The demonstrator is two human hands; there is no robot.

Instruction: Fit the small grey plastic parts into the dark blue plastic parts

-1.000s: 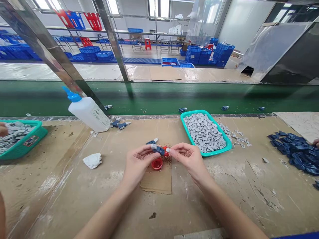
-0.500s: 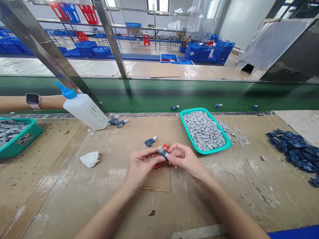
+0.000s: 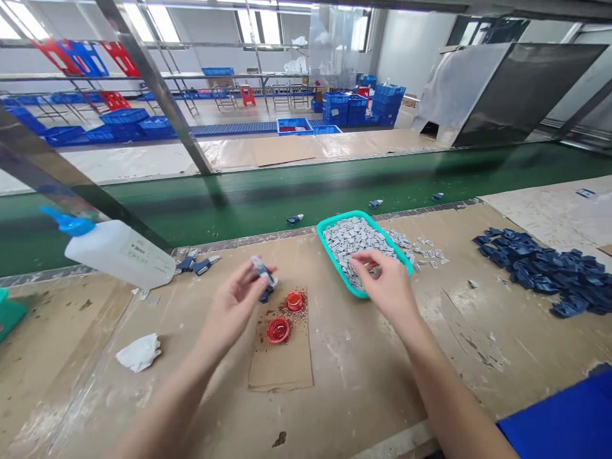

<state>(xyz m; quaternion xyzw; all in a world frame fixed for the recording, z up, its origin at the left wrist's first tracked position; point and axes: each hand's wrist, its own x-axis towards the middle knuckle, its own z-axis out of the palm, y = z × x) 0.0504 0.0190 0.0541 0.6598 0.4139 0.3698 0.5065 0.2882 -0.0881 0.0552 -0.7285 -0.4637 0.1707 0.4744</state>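
Note:
My left hand point(image 3: 236, 303) pinches a small dark blue and grey plastic part point(image 3: 262, 270) between thumb and fingers, raised over the table. Just beneath it, another dark blue part point(image 3: 266, 294) is mostly covered by the hand. Over the near side of a turquoise basket point(image 3: 335, 271) is my right hand point(image 3: 382, 277), thumb and forefinger bent together; whatever lies between the tips is too small to make out. Small flat grey pieces point(image 3: 351, 239) fill the basket. Two little red cups point(image 3: 278, 330) with wet-looking insides stand on a cardboard piece point(image 3: 282, 373) between my hands.
A white bottle with blue cap point(image 3: 127, 252) leans at left beside several blue parts point(image 3: 196, 264). Crumpled white tissue point(image 3: 139, 352) lies nearer. Dark blue parts are heaped point(image 3: 540, 268) at right. Behind runs a green belt point(image 3: 248, 204) carrying a few parts; a metal post point(image 3: 157, 89) rises there.
My hands have separated: the left moved left with the blue and grey part, the right moved to the basket. The view shifted right, and the other person's arm with a watch left the picture.

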